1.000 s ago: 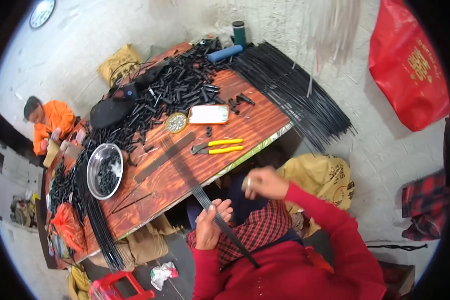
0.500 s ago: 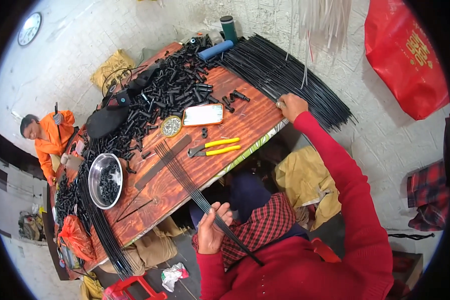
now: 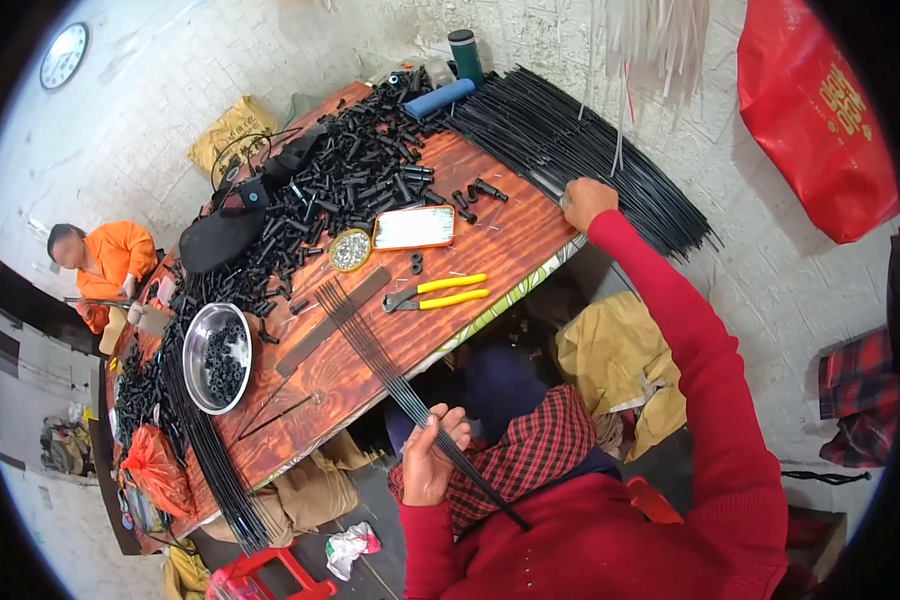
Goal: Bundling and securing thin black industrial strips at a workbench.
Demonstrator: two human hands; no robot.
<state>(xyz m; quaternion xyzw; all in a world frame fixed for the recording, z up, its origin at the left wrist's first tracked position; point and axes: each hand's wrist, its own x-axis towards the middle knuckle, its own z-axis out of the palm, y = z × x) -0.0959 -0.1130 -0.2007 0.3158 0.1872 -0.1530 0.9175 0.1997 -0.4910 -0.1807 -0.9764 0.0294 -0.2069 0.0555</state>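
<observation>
My left hand (image 3: pixel 436 456) is closed round a small bundle of thin black rods (image 3: pixel 380 368). The rods slant from over the table to my chest, their far ends fanned apart. My right hand (image 3: pixel 588 204), arm stretched out, is curled shut at the near edge of a wide pile of similar black rods (image 3: pixel 600 160); it seems to grip rods there, though the fingers hide most of them. Between my hands lie yellow-handled pliers (image 3: pixel 438 293), two small black rings (image 3: pixel 416 263), a tray of thin white pieces (image 3: pixel 414 228) and a round dish of small metal parts (image 3: pixel 350 250).
A heap of black tubular parts (image 3: pixel 340 180) covers the table's far side. A metal bowl of black rings (image 3: pixel 198 398), a flat strip (image 3: pixel 335 320) and another rod bundle (image 3: pixel 210 450) lie left. Opposite sits a person in orange (image 3: pixel 118 255). A green cup (image 3: pixel 465 57) stands at the back.
My right fingers have curled in slightly at the edge of the rod pile. My left hand keeps its hold on the rods. The person in orange has lowered a raised hand and dark rod.
</observation>
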